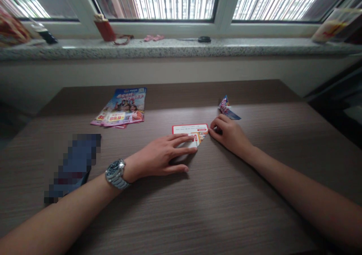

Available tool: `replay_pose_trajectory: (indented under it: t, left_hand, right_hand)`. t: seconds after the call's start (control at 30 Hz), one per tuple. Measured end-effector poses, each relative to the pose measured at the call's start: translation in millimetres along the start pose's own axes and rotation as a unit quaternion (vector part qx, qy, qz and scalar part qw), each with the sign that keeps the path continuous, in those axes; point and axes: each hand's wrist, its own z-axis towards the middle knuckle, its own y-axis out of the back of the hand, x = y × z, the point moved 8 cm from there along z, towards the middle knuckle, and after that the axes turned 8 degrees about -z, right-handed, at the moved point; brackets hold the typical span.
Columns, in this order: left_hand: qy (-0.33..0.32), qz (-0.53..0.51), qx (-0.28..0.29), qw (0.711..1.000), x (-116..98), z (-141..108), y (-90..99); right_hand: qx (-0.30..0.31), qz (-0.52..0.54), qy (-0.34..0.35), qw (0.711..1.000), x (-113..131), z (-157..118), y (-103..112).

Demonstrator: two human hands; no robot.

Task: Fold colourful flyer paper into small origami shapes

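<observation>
A folded leaflet (189,128), white with a red border and an orange printed part, lies on the wooden table. One of its right-hand corners is folded over at a slant. My left hand (164,155), with a metal watch on the wrist, rests flat over it, fingers spread and pressing on the paper. At the leaflet's right corner, the thumb and fingertips of my right hand (227,134) pinch the edge, with the fingers curled. Just beyond that hand stands a small folded paper piece (226,107) in blue, pink and white.
Several colourful flyers (128,106) lie stacked at the table's back left. A dark pixelated object (75,164) sits beside my left forearm. On the granite windowsill (169,50) are scissors (203,39), a red box (104,28) and small pink items (153,38).
</observation>
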Motion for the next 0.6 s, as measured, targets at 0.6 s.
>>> replay_pose_trajectory:
  t: [0.6]
  left_hand:
    - [0.016,-0.014,-0.021,1.000,8.2,-0.8,-4.6]
  right_hand:
    - [0.094,0.042,0.270,0.957,62.7,-25.1,-7.5]
